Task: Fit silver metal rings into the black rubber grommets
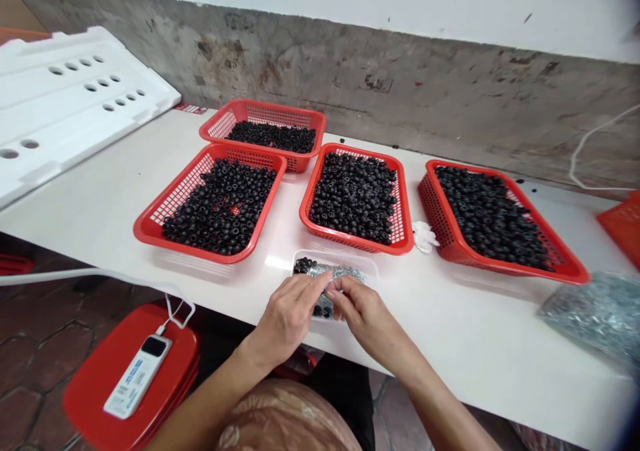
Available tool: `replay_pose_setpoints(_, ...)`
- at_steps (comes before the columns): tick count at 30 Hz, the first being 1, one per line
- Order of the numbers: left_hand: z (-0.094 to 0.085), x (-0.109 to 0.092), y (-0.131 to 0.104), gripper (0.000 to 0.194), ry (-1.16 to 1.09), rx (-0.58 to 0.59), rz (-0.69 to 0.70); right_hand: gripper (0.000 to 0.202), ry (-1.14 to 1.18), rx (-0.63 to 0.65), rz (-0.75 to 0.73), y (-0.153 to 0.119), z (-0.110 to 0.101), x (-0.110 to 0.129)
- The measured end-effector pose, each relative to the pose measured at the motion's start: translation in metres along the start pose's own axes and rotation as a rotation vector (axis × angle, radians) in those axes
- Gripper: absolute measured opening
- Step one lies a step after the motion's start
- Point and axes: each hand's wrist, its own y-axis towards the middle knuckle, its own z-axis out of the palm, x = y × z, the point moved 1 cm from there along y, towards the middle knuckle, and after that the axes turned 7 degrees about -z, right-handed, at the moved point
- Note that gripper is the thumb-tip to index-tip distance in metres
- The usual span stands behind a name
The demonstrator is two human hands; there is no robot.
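My left hand (290, 308) and my right hand (364, 308) meet over a shallow clear plastic box (371, 264) at the table's front edge. The fingers of both hands are closed, with the fingertips close together. A dark speck shows between them, too small and too covered to name. Inside the box lie small shiny metal pieces (353, 272). Small black round parts (304, 264) sit in its far left corner, and a few more black parts (323, 312) lie near its front. My hands hide much of the box.
Red baskets (306, 219) of black ring-like parts stand behind the box and to both sides. A crumpled white scrap (424, 236) lies between two baskets. At right is a clear bag (595, 311). A white foam panel (75, 104) leans at left; a power bank (137, 376) rests on a red stool (87, 388).
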Motion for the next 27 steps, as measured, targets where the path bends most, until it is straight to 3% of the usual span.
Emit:
replay_pose_setpoints(6, -0.003, 0.000, -0.001, 0.045, 0.041, -0.007, 0.065, 0.025, -0.048, -0.008, -0.001, 0.001, -0.002, 0.005)
replay_pose_setpoints(10, -0.012, -0.002, -0.005, 0.048, -0.005, 0.021, 0.102, 0.027, 0.147, -0.005, 0.062, 0.000, -0.003, 0.006)
replay_pose_setpoints(15, -0.015, -0.008, -0.012, 0.044, -0.208, -0.050, -0.069, 0.035, 0.588, -0.012, 0.218, 0.003, 0.007, 0.006)
replay_pose_setpoints(21, -0.009, -0.006, -0.016, 0.041, -0.395, -0.056, -0.365, 0.038, 0.784, 0.002, 0.255, 0.003, 0.015, 0.011)
replay_pose_setpoints(24, -0.010, -0.004, -0.016, 0.036, -0.478, -0.039, -0.430, 0.037, 0.779, 0.011, 0.247, 0.004, 0.014, 0.007)
replay_pose_setpoints(27, -0.016, -0.001, -0.016, 0.022, -0.588, -0.036, -0.464, 0.035, 0.542, -0.045, 0.186, 0.011, 0.007, -0.005)
